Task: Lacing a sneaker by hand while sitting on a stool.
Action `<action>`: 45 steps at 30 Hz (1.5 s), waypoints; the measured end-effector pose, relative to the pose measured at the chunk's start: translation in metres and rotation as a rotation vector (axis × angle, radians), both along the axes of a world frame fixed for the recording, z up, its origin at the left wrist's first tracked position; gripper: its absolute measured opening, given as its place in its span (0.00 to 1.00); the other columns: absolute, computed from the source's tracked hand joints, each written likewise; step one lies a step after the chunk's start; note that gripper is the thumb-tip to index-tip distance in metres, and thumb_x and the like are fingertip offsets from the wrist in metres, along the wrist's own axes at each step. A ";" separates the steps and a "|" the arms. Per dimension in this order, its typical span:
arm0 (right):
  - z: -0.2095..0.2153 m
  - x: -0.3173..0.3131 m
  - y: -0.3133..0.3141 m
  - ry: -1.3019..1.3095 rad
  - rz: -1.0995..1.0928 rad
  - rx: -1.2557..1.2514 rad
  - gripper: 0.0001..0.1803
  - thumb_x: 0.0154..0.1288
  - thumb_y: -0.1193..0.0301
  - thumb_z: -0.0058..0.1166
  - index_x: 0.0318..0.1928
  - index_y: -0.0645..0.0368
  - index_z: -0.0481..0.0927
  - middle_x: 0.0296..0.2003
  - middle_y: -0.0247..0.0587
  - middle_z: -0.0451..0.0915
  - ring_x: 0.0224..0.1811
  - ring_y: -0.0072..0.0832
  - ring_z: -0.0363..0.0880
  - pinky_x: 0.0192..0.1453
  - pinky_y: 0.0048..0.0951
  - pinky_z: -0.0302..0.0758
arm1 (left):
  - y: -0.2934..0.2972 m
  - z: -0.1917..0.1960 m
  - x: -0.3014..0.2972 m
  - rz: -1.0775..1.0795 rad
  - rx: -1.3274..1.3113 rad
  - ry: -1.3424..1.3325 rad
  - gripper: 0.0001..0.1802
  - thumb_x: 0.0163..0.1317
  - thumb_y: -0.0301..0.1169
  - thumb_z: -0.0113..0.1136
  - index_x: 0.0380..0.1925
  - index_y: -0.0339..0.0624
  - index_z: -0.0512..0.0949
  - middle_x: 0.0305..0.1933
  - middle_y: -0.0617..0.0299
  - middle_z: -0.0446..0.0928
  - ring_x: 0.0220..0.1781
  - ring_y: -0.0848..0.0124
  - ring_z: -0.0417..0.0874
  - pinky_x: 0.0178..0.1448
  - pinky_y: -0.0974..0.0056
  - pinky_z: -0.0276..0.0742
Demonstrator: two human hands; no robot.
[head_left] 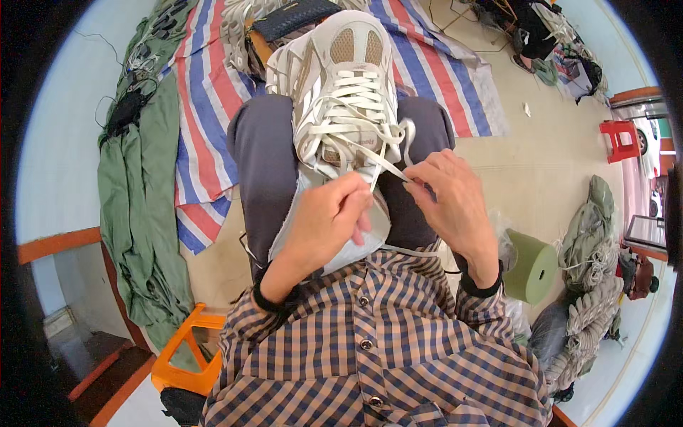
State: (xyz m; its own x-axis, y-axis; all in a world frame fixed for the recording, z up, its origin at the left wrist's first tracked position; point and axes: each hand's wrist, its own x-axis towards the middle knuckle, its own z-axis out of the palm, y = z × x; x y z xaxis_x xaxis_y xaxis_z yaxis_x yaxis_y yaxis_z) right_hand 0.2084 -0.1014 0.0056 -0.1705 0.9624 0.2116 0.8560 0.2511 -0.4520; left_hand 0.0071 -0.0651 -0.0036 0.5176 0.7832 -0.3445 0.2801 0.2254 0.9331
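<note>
We find a white and beige sneaker (343, 85) resting sole-down on the person's lap, toe pointing away, propped across both thighs in grey trousers (260, 167). A white lace (356, 99) is already threaded in crossed rows through the eyelets from the toe end up towards the tongue; as far as we can see, those rows lie flat and even.

The left hand (329, 217) sits at the collar of the shoe, fingers curled inward and closed; it appears to grip the near lace end or the tongue, but the knuckles hide the contact and we cannot tell which. The right hand (455, 199) pinches a flat lace end between thumb and forefinger, drawn taut from the top eyelets, with the other fingers loosely bent. A slack loop of lace (409, 139) stands just beyond that pinch.

In our judgement the lacing is nearly complete: what remains is the topmost eyelets and settling the free ends. No knot is visible yet.

An orange stool (186, 352) stands at lower left and a striped tarpaulin (206, 85) lies on the floor beyond the knees
</note>
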 end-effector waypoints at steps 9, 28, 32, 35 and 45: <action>-0.028 -0.009 0.025 0.487 -0.344 0.321 0.04 0.58 0.79 0.60 0.35 0.61 0.80 0.27 0.39 0.79 0.24 0.24 0.76 0.30 0.24 0.72 | -0.025 0.031 -0.061 -0.139 0.103 -0.254 0.10 0.68 0.27 0.49 0.31 0.34 0.77 0.29 0.55 0.80 0.33 0.69 0.83 0.38 0.67 0.76; -0.044 -0.022 0.030 0.483 -0.225 0.239 0.08 0.58 0.78 0.59 0.39 0.62 0.79 0.31 0.43 0.77 0.28 0.31 0.77 0.33 0.26 0.73 | -0.030 -0.014 -0.141 0.138 0.103 -0.372 0.16 0.67 0.34 0.52 0.24 0.34 0.73 0.32 0.56 0.77 0.39 0.62 0.81 0.45 0.63 0.75; -0.043 -0.018 0.019 0.557 -0.226 0.157 0.11 0.59 0.79 0.58 0.43 0.62 0.79 0.34 0.43 0.78 0.30 0.30 0.77 0.35 0.26 0.73 | -0.015 -0.017 -0.130 0.006 0.078 0.011 0.11 0.62 0.33 0.58 0.37 0.35 0.74 0.37 0.60 0.77 0.40 0.69 0.81 0.46 0.65 0.74; -0.044 -0.016 0.015 0.546 -0.248 0.190 0.13 0.60 0.79 0.57 0.46 0.61 0.78 0.37 0.43 0.77 0.32 0.28 0.78 0.37 0.25 0.74 | 0.005 -0.014 -0.114 0.098 0.284 0.129 0.19 0.60 0.32 0.61 0.50 0.38 0.71 0.51 0.58 0.75 0.52 0.66 0.78 0.54 0.64 0.73; -0.060 -0.027 0.042 0.402 -0.192 0.187 0.38 0.61 0.66 0.59 0.67 0.67 0.59 0.65 0.60 0.62 0.69 0.50 0.59 0.72 0.41 0.55 | 0.080 -0.030 -0.037 -0.074 1.083 0.373 0.51 0.50 0.43 0.69 0.68 0.35 0.53 0.70 0.37 0.54 0.70 0.42 0.58 0.71 0.51 0.56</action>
State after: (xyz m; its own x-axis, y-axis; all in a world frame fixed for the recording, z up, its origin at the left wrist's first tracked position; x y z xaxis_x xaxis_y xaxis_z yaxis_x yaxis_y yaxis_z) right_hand 0.1810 -0.0594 -0.0543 0.1368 0.9078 0.3964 0.6614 0.2142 -0.7188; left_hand -0.0298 0.0149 -0.0335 0.5820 0.7341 0.3498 0.5592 -0.6736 0.4832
